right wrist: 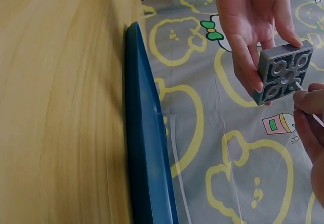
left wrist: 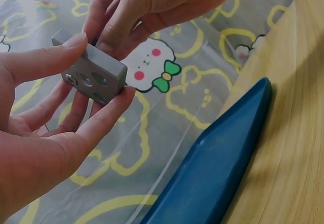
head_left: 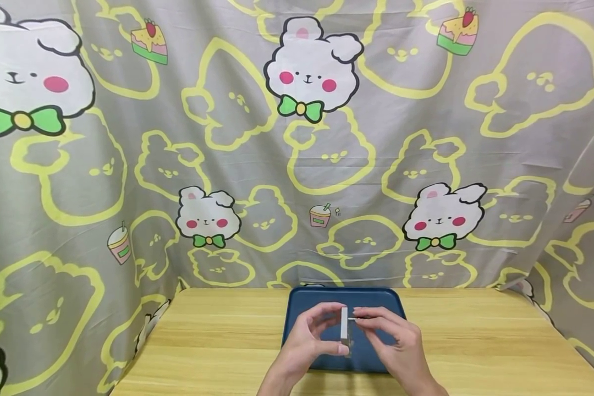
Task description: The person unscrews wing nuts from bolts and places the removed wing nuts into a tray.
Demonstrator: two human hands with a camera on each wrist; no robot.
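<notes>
My left hand [head_left: 304,336] grips a small grey square block [head_left: 344,325] by its opposite edges, thumb on one side and fingers on the other, above the tray. In the right wrist view the block [right wrist: 284,73] shows a recessed face with ringed round holes at the corners and one in the middle. Its other face, in the left wrist view, carries several round holes. My right hand [head_left: 400,334] pinches a thin threaded screw [right wrist: 297,85], its tip right at a hole in the recessed face. The screw's other end is hidden by my right fingers.
Below the hands lies a dark blue tray [head_left: 344,296] with a raised rim, on a light wooden table [head_left: 218,330]. A grey curtain [head_left: 257,165] with bear and rabbit prints hangs behind the table and along both sides.
</notes>
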